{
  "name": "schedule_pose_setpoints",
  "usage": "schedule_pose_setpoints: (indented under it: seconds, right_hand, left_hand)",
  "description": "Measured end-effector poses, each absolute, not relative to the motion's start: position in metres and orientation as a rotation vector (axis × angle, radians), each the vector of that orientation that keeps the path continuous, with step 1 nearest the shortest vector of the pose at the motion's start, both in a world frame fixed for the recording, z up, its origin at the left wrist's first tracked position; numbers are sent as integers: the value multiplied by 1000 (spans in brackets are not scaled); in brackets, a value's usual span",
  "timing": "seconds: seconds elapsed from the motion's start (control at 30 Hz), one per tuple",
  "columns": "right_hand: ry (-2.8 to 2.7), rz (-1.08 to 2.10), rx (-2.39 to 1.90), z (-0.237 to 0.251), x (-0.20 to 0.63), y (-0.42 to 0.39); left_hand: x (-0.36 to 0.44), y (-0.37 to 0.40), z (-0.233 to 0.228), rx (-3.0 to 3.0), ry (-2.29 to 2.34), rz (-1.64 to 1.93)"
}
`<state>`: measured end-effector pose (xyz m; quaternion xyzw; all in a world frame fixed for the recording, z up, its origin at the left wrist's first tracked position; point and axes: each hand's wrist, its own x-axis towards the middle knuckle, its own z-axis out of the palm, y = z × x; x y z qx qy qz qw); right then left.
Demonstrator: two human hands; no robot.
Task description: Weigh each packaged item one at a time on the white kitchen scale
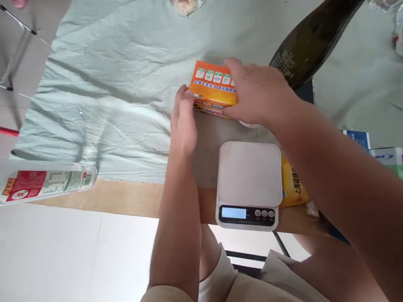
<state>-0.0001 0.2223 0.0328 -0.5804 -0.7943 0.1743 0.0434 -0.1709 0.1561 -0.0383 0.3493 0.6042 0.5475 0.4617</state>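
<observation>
left arm: bare forearm reaching forward, wrist straight
left hand (pixel 183 124): fingers together, flat against the orange box's (pixel 212 89) left side
right hand (pixel 258 94): palm down over the box's right end, thumb underneath, fingers curled

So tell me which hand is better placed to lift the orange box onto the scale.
Probably the right hand: it lies over the top of the orange box with its thumb on the near edge. The left hand only presses flat against the box's left side. The scale sits just in front.
</observation>
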Motion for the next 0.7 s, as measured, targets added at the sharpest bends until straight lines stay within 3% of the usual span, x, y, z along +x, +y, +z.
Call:
schedule_pose_setpoints:
  seconds: [0.2,0.47,0.6,0.7]
  right_hand:
    - [-2455,500,-1550,13,16,235]
    - [-2503,472,-1472,85,-27,171]
    - [-2333,579,-1286,100,15,120]
    - [-2150,729,-1360,88,62,77]
  left_hand:
    - [-168,153,-30,815,1396,1428]
    - [-182,103,11,703,1455,1793]
    - [-180,61,20,1185,1427,2063]
    - [-169,42,17,1565,1285,1922]
